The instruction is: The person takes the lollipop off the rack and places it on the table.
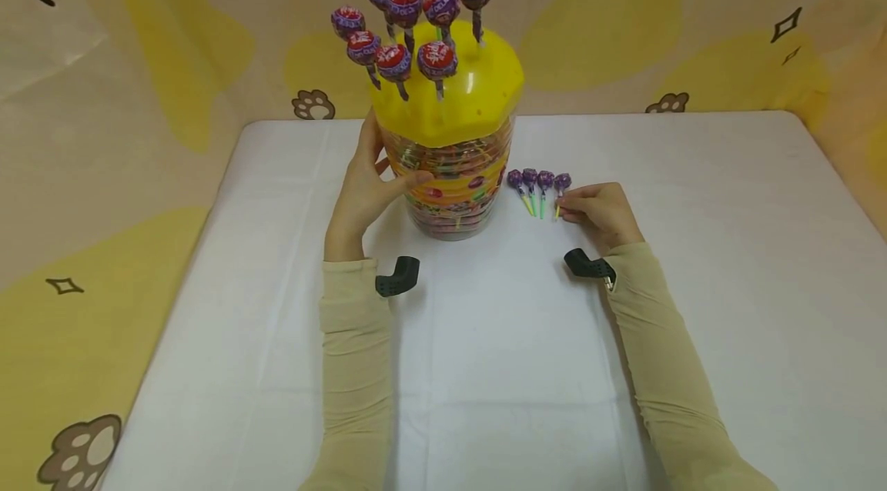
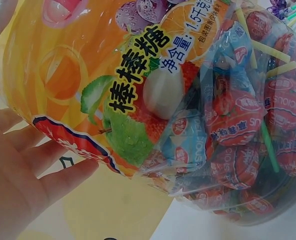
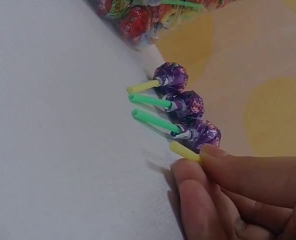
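A clear plastic jar full of wrapped lollipops stands on the table under a yellow lid. Several red-and-purple lollipops stick up out of that lid. My left hand grips the jar's left side, thumb across the front and fingers round the back. To the right of the jar lies a row of purple-wrapped lollipops with yellow and green sticks. With thumb and fingertips, my right hand pinches the yellow stick of the rightmost lollipop; its head is hidden in the right wrist view.
A white cloth covers the table. Behind and at the sides hangs a beige-and-yellow backdrop with paw prints. Black wrist mounts sit at both sleeve cuffs.
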Demonstrator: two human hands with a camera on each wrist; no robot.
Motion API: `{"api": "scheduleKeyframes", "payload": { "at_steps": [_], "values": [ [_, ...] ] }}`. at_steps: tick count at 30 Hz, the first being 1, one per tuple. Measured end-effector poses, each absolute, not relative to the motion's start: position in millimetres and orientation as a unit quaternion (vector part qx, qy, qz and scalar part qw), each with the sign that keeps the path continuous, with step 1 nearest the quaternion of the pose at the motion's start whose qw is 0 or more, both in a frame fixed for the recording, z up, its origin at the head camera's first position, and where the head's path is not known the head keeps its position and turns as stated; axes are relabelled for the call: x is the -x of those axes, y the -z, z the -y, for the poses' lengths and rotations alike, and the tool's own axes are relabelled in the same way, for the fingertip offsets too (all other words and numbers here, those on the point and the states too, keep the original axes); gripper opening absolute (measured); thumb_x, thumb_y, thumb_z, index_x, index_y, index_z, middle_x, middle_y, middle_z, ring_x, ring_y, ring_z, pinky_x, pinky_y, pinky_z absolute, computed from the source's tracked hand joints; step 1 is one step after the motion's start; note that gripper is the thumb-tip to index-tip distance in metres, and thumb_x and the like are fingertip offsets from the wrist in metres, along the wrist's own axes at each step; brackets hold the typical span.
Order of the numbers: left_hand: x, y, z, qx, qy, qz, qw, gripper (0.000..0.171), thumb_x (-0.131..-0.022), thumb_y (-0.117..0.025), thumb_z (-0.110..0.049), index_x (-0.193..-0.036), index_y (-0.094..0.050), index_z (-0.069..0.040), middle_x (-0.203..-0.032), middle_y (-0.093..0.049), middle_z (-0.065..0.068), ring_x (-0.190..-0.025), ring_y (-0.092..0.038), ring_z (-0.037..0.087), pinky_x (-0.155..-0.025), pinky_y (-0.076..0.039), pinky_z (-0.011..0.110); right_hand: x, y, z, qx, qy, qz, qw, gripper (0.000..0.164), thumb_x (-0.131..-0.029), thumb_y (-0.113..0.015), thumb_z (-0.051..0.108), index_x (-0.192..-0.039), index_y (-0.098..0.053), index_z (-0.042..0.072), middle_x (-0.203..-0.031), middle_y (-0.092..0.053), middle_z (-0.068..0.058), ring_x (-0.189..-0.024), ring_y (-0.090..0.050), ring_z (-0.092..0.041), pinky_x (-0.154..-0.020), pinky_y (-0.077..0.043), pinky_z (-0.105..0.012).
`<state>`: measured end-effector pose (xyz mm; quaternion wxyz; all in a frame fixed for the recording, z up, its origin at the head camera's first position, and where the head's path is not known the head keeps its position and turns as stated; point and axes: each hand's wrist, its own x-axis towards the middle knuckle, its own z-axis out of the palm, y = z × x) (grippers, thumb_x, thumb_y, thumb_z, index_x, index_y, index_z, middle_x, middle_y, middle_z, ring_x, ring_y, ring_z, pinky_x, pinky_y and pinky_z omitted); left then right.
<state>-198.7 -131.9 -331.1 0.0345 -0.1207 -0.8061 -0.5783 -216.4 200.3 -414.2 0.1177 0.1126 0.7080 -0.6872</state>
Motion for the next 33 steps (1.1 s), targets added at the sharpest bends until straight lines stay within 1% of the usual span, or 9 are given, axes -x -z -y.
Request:
{"api": "scheduleKeyframes", "payload": {
  "at_steps": [2,5,8,14,17,20,23,29,33],
  "values": [
    [198.4,331.0,132.4,0.12,0.578,0.807,0.034,0.098,-0.081,-0.075,-0.015,-0.153,-0.008,-0.02,-0.153,-0.026,0.002,-0.137,-0.029,0.019,-0.111,-0.029,0.04,217.1,414.7,-200.3,-0.113,0.682,-0.712,0.119,0.014,-0.087,-0.062,-0.006,-0.099,-0.062,-0.013,-0.069,-0.067,0.001,-0.064,-0.066,-0.006,-0.065,-0.056,-0.018],
    [198.5,331.0,132.9,0.12,0.577,0.807,0.034,0.098,-0.081,-0.075,-0.016,-0.153,-0.008,-0.021,-0.153,-0.026,0.002,-0.137,-0.029,0.019,-0.111,-0.029,0.04,217.9,415.6,-200.3,-0.114,0.675,-0.719,0.121,0.024,-0.087,-0.062,-0.005,-0.108,-0.058,-0.017,-0.07,-0.068,0.001,-0.064,-0.066,-0.006,-0.066,-0.056,-0.018],
    [198.7,331.3,133.3,0.12,0.577,0.807,0.036,0.098,-0.081,-0.075,-0.016,-0.153,-0.008,-0.02,-0.153,-0.027,0.002,-0.137,-0.029,0.018,-0.111,-0.029,0.04,218.0,416.0,-200.1,-0.113,0.672,-0.722,0.118,0.029,-0.087,-0.063,-0.004,-0.111,-0.056,-0.02,-0.07,-0.068,0.002,-0.065,-0.067,-0.006,-0.066,-0.055,-0.018],
    [198.8,331.1,133.5,0.119,0.575,0.808,0.035,0.098,-0.081,-0.075,-0.016,-0.153,-0.008,-0.021,-0.153,-0.026,0.002,-0.137,-0.029,0.019,-0.111,-0.029,0.04,217.8,417.5,-197.5,-0.106,0.68,-0.72,0.093,0.016,-0.084,-0.065,-0.008,-0.097,-0.062,-0.016,-0.068,-0.067,0.0,-0.061,-0.066,-0.007,-0.063,-0.055,-0.017],
    [198.9,330.9,133.3,0.118,0.577,0.808,0.034,0.098,-0.081,-0.075,-0.016,-0.153,-0.008,-0.021,-0.153,-0.026,0.002,-0.138,-0.028,0.019,-0.111,-0.029,0.04,217.4,418.4,-195.6,-0.108,0.672,-0.729,0.075,0.015,-0.082,-0.067,-0.007,-0.094,-0.064,-0.016,-0.069,-0.067,0.0,-0.06,-0.066,-0.007,-0.061,-0.055,-0.017],
    [199.1,330.9,133.0,0.118,0.578,0.806,0.035,0.098,-0.081,-0.075,-0.014,-0.153,-0.008,-0.02,-0.153,-0.026,0.001,-0.137,-0.028,0.018,-0.111,-0.028,0.04,216.7,418.7,-195.2,-0.114,0.666,-0.735,0.063,0.018,-0.081,-0.069,-0.006,-0.094,-0.064,-0.017,-0.07,-0.066,-0.001,-0.06,-0.065,-0.007,-0.06,-0.055,-0.018],
    [199.1,331.1,132.8,0.119,0.579,0.806,0.037,0.099,-0.081,-0.075,-0.013,-0.153,-0.008,-0.02,-0.153,-0.026,0.001,-0.137,-0.029,0.018,-0.111,-0.028,0.04,215.7,418.5,-195.7,-0.114,0.66,-0.74,0.062,0.019,-0.08,-0.071,-0.005,-0.095,-0.064,-0.017,-0.071,-0.066,-0.001,-0.061,-0.065,-0.006,-0.06,-0.055,-0.017],
    [198.9,331.5,132.9,0.121,0.579,0.806,0.037,0.099,-0.081,-0.075,-0.013,-0.153,-0.008,-0.02,-0.153,-0.027,0.002,-0.137,-0.029,0.017,-0.111,-0.029,0.038,214.9,417.5,-198.3,-0.107,0.66,-0.74,0.074,0.018,-0.082,-0.069,-0.006,-0.096,-0.064,-0.017,-0.071,-0.067,0.0,-0.062,-0.065,-0.007,-0.061,-0.055,-0.017],
    [198.9,331.6,132.8,0.121,0.577,0.807,0.036,0.099,-0.081,-0.075,-0.014,-0.153,-0.008,-0.021,-0.153,-0.027,0.002,-0.137,-0.029,0.018,-0.111,-0.029,0.039,213.1,414.1,-200.1,-0.091,0.644,-0.756,0.073,0.024,-0.084,-0.068,-0.003,-0.101,-0.062,-0.018,-0.07,-0.067,0.001,-0.063,-0.067,-0.008,-0.063,-0.056,-0.019]
  ]
}}
